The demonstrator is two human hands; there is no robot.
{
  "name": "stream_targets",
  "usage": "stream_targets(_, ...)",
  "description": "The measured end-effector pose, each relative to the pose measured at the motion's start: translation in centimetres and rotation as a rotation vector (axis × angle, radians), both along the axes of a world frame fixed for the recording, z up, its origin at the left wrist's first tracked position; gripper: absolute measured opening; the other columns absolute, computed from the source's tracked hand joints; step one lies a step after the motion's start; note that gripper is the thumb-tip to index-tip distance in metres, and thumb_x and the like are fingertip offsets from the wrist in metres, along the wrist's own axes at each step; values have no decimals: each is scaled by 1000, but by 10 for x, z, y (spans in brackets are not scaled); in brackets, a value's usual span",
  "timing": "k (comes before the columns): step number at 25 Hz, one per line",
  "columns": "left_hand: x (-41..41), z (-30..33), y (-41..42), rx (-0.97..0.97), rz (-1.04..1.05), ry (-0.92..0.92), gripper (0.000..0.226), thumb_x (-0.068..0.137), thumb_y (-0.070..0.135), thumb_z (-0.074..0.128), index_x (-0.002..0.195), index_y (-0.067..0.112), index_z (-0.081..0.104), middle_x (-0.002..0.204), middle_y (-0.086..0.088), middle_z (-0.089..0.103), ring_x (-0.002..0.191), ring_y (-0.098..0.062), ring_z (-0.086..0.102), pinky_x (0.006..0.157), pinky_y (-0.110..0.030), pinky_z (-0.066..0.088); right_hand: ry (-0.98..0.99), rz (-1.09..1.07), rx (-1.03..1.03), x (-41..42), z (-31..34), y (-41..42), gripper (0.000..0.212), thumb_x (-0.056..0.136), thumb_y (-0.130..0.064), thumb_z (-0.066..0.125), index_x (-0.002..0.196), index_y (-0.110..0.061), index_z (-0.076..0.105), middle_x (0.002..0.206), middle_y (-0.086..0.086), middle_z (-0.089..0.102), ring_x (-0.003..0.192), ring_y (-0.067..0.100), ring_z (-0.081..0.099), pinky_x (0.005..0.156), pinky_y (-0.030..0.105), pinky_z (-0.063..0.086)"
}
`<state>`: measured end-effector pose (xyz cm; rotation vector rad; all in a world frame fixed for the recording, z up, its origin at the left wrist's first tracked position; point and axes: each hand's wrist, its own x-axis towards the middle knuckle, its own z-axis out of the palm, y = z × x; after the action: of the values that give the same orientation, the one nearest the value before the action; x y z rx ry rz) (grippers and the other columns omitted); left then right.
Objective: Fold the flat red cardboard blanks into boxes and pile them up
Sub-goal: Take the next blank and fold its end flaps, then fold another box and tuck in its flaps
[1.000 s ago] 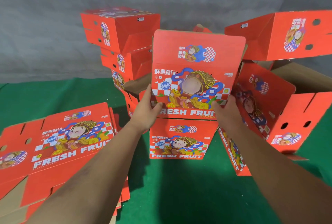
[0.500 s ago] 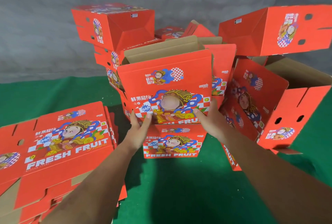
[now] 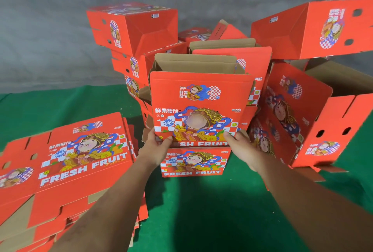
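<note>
I hold a folded red box (image 3: pixel 198 98) upright in front of me, its open brown top facing up. My left hand (image 3: pixel 154 148) grips its lower left corner, thumb on the printed front. My right hand (image 3: pixel 241 146) grips its lower right corner the same way. The box sits on top of another red box (image 3: pixel 194 163) that stands on the green floor. A stack of flat red blanks (image 3: pixel 66 163) lies at my left.
Folded red boxes are piled at the back left (image 3: pixel 133 29) and at the upper right (image 3: pixel 314 29). An opened box (image 3: pixel 306 114) leans at the right. The green mat (image 3: pixel 201 211) covers the floor, and a grey wall stands behind.
The box came down from a tilted, lifted position onto the lower box and now stands upright. Both hands slid to its bottom corners.
</note>
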<state>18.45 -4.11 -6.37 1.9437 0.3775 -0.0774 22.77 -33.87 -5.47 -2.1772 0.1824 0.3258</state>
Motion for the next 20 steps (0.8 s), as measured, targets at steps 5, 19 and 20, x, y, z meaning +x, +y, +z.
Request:
stream_targets(5,1,-1,-7,213,129,33,70,96,65,54,151,26,37,148,-8,47,144,-39,36,119,-55,26,-47,-167,-231,-4,8,14,77,96,-66,52,155,-22,30,154,14,36,140,38,38,115,52,35)
stream_targets(19,-119,-45,70,761,139,379,96,84,74,63,161,38,18,174,-4,4,158,-38,0,128,-50,12,-279,506,49,-111,-29,177,33,101,-27,60,133,-22,59,121,-1,64,104,18,62,86,30,47)
stream_targets(20,-123,-45,68,809,123,337,90,85,75,61,159,38,26,170,-3,17,157,-37,10,126,-49,21,-162,535,71,-115,-30,183,35,102,-30,58,136,-24,55,121,-2,63,103,17,63,82,28,48)
